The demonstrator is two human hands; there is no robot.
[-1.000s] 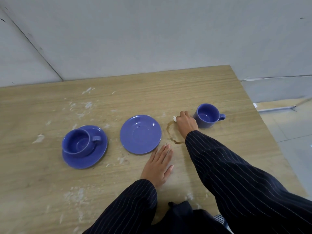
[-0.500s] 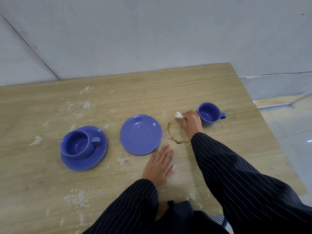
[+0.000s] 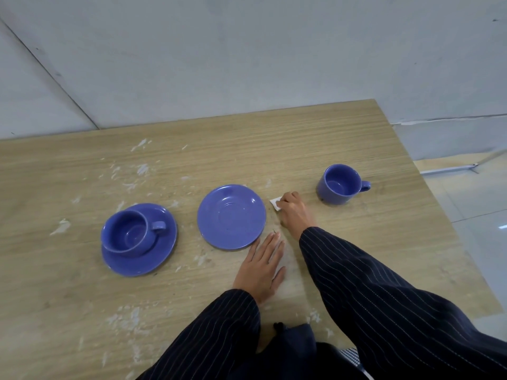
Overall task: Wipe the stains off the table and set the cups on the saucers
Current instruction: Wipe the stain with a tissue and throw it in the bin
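White tissue [image 3: 275, 202], gripped by the right hand [image 3: 295, 212], is rubbing the counter [image 3: 274, 138] beside the empty saucer [image 3: 231, 216]; the brown ring visible earlier is nearly gone. Left hand [image 3: 262, 267] is resting flat. Loose cup [image 3: 338, 183] is awaiting placement.

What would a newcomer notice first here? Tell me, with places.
The blue crockery on the wooden table: a cup on a saucer at left, an empty saucer in the middle, and a lone cup at right. Between those last two, the right hand presses a white tissue to the table, while the left hand rests flat nearby.
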